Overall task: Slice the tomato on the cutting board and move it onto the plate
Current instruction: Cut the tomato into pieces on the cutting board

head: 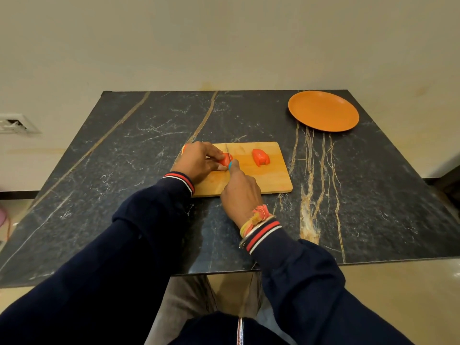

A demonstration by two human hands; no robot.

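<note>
Two tomato pieces lying on the cutting board (pixel 268 180).
Left hand (pixel 199 161) is pinning one tomato half (pixel 226 159); right hand (pixel 240 192) is gripping the knife (pixel 229 158) over it; other half (pixel 260 157) sitting apart; plate (pixel 323 111) waiting far right.

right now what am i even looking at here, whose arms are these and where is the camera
There is no machine here: this is one picture from a camera worn on a person's head, looking forward and down, so the arms in dark sleeves are the wearer's own. They work at a dark marble table. On it lies a wooden cutting board and, far right, an orange plate with nothing on it. The left hand steadies a piece of tomato on the board. The right hand grips a knife with a blue handle, blade at that piece. Another tomato piece sits apart on the board.
</note>
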